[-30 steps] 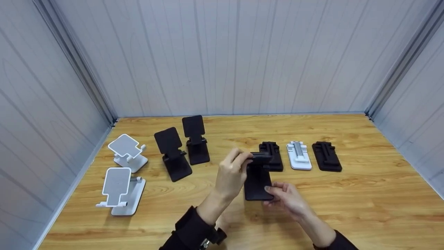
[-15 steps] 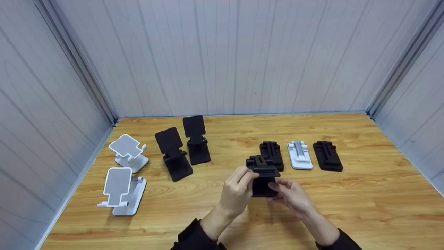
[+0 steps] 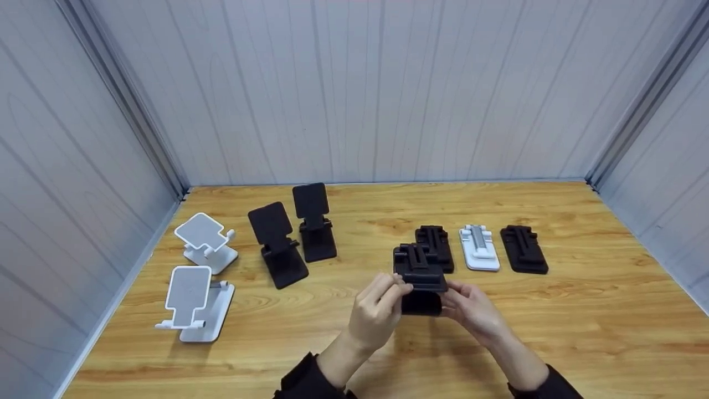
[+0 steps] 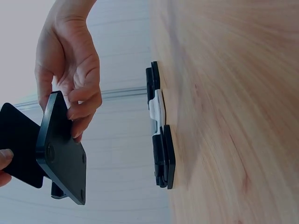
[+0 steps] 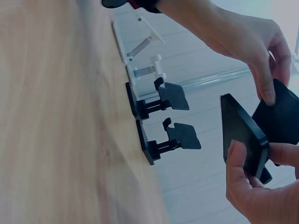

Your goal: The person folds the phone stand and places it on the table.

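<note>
Both hands hold a black folding phone stand (image 3: 420, 274) above the table, its top plate (image 4: 18, 144) swung partway from its base (image 4: 63, 149). My left hand (image 3: 378, 307) pinches the plate's near left edge between thumb and fingers. My right hand (image 3: 473, 313) grips the base from the right, thumb on one face and fingers on the other in the right wrist view. Beyond the held stand lie a folded black stand (image 3: 435, 238), partly hidden by it, a folded white stand (image 3: 478, 249) and another folded black stand (image 3: 523, 249).
At the left stand two unfolded white stands, a near one (image 3: 188, 299) and a far one (image 3: 202, 233). Two unfolded black stands, one nearer (image 3: 271, 227) and one farther back (image 3: 311, 202), are right of them. Pale panels (image 3: 354, 88) wall the wooden table (image 3: 288, 338).
The held stand has tipped: its plate, earlier edge-on, now shows its hinge side. My left hand has moved slightly down and right. The right thumb has slipped from view behind the plate.
</note>
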The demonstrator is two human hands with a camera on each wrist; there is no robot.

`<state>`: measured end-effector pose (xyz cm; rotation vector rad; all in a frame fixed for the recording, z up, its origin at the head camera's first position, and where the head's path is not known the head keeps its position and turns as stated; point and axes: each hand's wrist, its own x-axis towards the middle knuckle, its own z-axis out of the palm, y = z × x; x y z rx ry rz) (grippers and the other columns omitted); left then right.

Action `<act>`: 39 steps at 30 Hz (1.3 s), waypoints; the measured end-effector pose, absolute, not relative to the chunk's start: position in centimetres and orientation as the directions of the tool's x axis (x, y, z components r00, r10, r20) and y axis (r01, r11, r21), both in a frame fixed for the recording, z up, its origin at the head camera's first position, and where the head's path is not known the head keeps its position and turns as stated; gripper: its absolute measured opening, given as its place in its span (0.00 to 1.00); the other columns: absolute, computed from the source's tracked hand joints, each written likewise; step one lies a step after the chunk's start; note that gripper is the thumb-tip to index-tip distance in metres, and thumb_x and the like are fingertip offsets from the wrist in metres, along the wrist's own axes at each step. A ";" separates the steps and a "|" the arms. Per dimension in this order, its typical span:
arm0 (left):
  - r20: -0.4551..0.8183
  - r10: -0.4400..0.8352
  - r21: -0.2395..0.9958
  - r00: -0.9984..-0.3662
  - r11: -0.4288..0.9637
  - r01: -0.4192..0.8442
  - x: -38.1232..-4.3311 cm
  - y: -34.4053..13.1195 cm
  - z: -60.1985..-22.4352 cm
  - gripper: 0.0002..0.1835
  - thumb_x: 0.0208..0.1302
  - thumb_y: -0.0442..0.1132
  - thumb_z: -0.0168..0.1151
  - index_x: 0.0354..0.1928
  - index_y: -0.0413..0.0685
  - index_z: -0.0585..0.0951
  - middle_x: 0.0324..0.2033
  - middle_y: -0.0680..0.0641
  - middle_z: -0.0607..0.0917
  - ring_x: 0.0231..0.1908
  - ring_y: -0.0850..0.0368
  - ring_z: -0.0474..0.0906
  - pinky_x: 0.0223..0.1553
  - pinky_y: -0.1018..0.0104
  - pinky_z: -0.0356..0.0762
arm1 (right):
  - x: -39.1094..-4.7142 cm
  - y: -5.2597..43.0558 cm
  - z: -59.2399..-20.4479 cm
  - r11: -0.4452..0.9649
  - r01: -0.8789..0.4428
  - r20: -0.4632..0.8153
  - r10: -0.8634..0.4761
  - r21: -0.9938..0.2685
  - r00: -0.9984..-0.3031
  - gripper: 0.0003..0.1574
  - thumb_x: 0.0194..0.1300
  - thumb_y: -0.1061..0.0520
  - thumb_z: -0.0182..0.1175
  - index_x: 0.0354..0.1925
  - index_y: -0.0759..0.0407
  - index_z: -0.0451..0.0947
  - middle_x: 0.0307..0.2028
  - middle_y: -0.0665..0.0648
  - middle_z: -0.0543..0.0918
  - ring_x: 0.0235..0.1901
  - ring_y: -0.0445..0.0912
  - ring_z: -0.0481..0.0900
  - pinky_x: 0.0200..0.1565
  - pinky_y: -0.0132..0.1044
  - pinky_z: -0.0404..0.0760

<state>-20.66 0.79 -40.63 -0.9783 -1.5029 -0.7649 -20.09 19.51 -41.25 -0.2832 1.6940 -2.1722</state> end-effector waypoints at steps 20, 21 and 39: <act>0.956 0.294 -0.156 0.003 0.497 0.854 -19.8 0.6 -41.5 0.10 0.61 0.25 0.47 0.26 0.38 0.77 0.25 0.45 0.77 0.26 0.56 0.75 0.33 0.75 0.77 | -20.5 20.2 -41.1 -0.230 0.296 -0.158 -0.476 -0.927 -0.865 0.21 0.70 0.51 0.39 0.37 0.55 0.78 0.36 0.53 0.82 0.37 0.44 0.78 0.37 0.37 0.76; 0.955 0.298 -0.143 -0.012 0.495 0.857 -19.7 0.6 -41.5 0.10 0.61 0.25 0.47 0.27 0.38 0.77 0.26 0.46 0.77 0.27 0.57 0.75 0.33 0.76 0.77 | -20.5 20.2 -41.1 -0.231 0.292 -0.154 -0.476 -0.928 -0.866 0.21 0.70 0.52 0.39 0.36 0.54 0.79 0.35 0.52 0.82 0.37 0.44 0.78 0.36 0.37 0.76; 0.180 0.213 0.957 -0.960 0.188 0.221 -18.4 0.4 -41.3 0.37 0.61 0.53 0.52 0.61 0.30 0.59 0.49 0.41 0.75 0.45 0.50 0.73 0.43 0.62 0.76 | -20.3 20.3 -40.7 -0.246 0.199 -0.101 -0.361 -0.949 -0.927 0.17 0.65 0.57 0.43 0.31 0.54 0.79 0.31 0.51 0.82 0.32 0.43 0.78 0.38 0.41 0.77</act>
